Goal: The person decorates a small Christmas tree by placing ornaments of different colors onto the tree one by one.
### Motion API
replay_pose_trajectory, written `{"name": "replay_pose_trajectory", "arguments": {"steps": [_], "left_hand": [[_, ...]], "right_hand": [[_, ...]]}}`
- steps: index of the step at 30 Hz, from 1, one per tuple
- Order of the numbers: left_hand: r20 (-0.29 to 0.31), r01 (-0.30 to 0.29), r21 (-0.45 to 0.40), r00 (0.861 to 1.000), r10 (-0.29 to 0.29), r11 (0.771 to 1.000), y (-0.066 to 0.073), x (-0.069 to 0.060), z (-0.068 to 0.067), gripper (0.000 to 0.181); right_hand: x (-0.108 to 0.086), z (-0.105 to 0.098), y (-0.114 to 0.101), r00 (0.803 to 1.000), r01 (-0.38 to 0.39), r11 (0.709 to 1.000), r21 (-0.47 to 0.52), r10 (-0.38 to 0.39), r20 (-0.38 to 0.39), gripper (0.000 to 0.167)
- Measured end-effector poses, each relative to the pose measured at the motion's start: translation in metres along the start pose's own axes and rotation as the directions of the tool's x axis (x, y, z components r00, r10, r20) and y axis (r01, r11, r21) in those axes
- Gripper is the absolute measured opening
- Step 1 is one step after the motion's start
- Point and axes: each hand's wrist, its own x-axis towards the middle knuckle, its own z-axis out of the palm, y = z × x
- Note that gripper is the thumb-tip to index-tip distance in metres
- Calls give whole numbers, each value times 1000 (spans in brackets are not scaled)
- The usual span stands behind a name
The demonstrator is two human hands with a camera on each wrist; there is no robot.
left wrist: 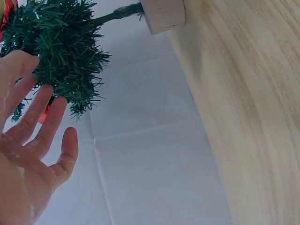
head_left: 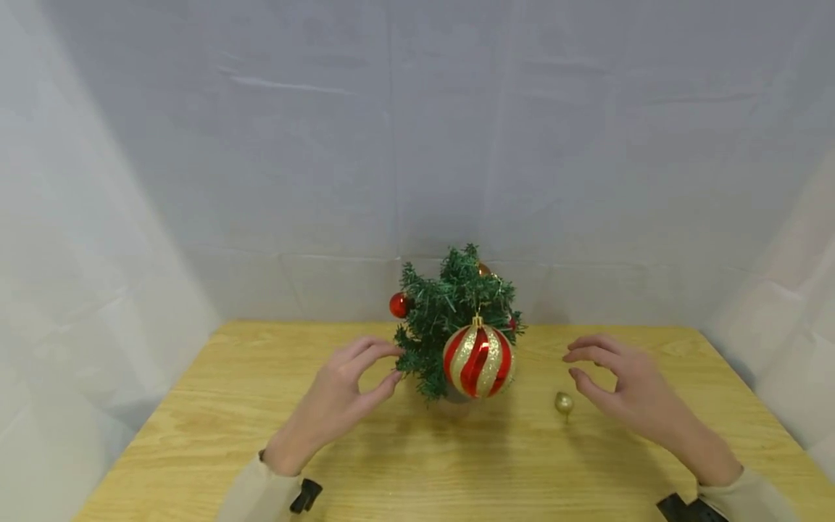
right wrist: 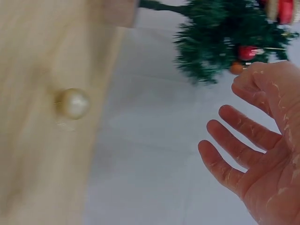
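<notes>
A small artificial Christmas tree (head_left: 443, 304) stands mid-table. A large red-and-gold striped bauble (head_left: 479, 360) hangs on its front, a small red bauble (head_left: 399, 305) on its left side. My left hand (head_left: 342, 388) is at the tree's left branches, thumb and fingers apart; in the left wrist view the fingertips (left wrist: 56, 104) lie against or just beside the green needles. My right hand (head_left: 629, 388) hovers right of the tree with loosely bent fingers and holds nothing. Just left of it, a small gold bauble (head_left: 564, 403) lies on the table.
The wooden table (head_left: 417, 478) ends at the back against a pale hanging sheet (head_left: 417, 145), which also covers both sides. An orange bauble (right wrist: 237, 68) and a small red bauble (right wrist: 247, 52) hang on the tree's right side. The tree has a block-shaped base (left wrist: 165, 15).
</notes>
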Motion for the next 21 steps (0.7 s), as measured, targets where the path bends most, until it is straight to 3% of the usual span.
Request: {"name": "replay_pose_trajectory", "arguments": {"steps": [5,7,13,17,21], "left_hand": [[15,-10,-2,1000,10,1000,-1,-1,2,29],[21,-17,-5,1000,18,1000,-2,-2,4,28],[23,-11,-6,1000,11,1000,-2,-4,7,26],[17,-20,0,1000,20,1000,-1,-4,7,27],[7,-43,8,999,43,999,-1,-4,7,26]], "right_hand": [[-16,15,15,994,22,1000,2,-22,105,40],[-21,19,19,984,-4,1000,18,1,176,35],[-26,25,25,905,-163,987,8,147,399,16],[-28,29,29,862,-208,978,-9,187,471,18],[-31,32,33,837,-217,976,-2,187,514,21]]}}
